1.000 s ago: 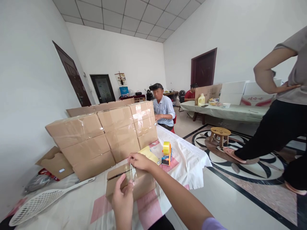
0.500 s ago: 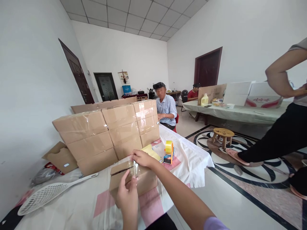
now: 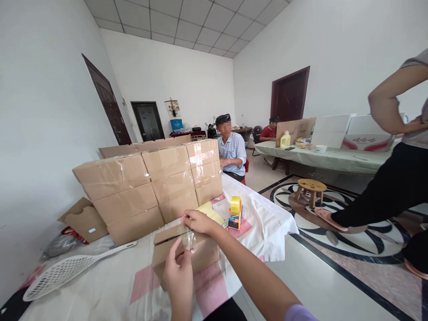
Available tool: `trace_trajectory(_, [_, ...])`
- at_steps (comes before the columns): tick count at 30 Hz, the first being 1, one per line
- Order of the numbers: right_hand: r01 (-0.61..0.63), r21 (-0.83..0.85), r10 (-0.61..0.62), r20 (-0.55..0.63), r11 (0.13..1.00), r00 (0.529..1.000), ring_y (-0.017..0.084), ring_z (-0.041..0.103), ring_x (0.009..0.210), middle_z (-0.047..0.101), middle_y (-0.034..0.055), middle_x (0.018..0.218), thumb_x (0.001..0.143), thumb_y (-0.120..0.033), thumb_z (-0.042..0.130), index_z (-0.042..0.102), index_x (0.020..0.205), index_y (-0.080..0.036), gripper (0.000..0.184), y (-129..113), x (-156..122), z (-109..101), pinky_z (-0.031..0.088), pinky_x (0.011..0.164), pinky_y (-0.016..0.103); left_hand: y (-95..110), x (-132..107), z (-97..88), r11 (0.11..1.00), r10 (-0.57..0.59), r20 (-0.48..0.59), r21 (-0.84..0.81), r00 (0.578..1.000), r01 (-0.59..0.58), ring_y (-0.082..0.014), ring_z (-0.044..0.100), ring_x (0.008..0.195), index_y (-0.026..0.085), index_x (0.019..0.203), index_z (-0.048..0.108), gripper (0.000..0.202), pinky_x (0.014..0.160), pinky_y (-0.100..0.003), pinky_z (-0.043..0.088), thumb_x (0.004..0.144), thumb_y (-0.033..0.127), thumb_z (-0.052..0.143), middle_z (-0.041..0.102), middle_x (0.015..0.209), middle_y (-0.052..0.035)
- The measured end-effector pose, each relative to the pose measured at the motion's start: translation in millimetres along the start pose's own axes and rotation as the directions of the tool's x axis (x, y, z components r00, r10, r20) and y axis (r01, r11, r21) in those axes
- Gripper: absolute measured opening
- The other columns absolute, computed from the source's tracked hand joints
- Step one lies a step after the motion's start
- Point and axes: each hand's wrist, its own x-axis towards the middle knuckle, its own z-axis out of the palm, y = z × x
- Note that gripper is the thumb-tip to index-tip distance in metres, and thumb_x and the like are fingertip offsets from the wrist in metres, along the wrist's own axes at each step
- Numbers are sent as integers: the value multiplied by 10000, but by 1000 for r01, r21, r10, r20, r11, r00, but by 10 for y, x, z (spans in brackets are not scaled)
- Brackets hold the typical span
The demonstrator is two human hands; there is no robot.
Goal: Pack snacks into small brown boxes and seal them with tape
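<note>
A small cardboard box lies on the cloth in front of me, a dark gap running along its top seam. A short strip of clear tape stretches over the top between my hands. My right hand reaches across the box and pinches the far end of the strip, fingers closed. At the near side my left hand has its thumb at the strip's other end, with the index finger raised by the seam. A tape dispenser with a yellow roll stands right of the box.
Taped cardboard boxes are stacked behind, beside an open carton. A white slotted skimmer lies left. Yellow paper sits behind my right hand. A person sits across the table; another person stands right, near a stool.
The tape strip has come down closer to the box top and looks slacker. Both hands stay nearly in place. The seated person's head has turned slightly.
</note>
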Motion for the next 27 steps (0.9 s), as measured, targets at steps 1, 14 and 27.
trace_trajectory(1, [1, -1, -1, -1, 1000, 1000, 152, 591, 800, 657, -22, 851, 900, -222, 537, 633, 899, -217, 96, 0, -1, 0, 406, 706, 237, -7, 0, 2, 1000, -2, 2, -5, 1000, 2, -309, 722, 884, 232, 1225, 666, 542, 837, -462, 562, 774, 532, 657, 761, 997, -99])
trace_trajectory(14, [-4, -8, 4, -23, 1000, 1000, 157, 589, 811, 658, -13, 872, 917, -289, 559, 639, 930, -218, 108, 42, 11, 21, 401, 707, 244, 54, -26, -20, 992, -67, -9, -111, 998, 66, -327, 713, 980, 229, 1268, 638, 567, 963, -518, 507, 774, 505, 669, 762, 885, -77])
trace_trajectory(27, [-18, -6, 18, -28, 1000, 999, 161, 593, 809, 650, -8, 859, 941, -274, 532, 632, 930, -211, 118, 4, 8, 7, 402, 697, 246, 46, -52, 12, 991, -64, 20, -118, 998, 66, -314, 721, 975, 238, 1242, 648, 518, 965, -491, 522, 776, 463, 666, 765, 974, -89])
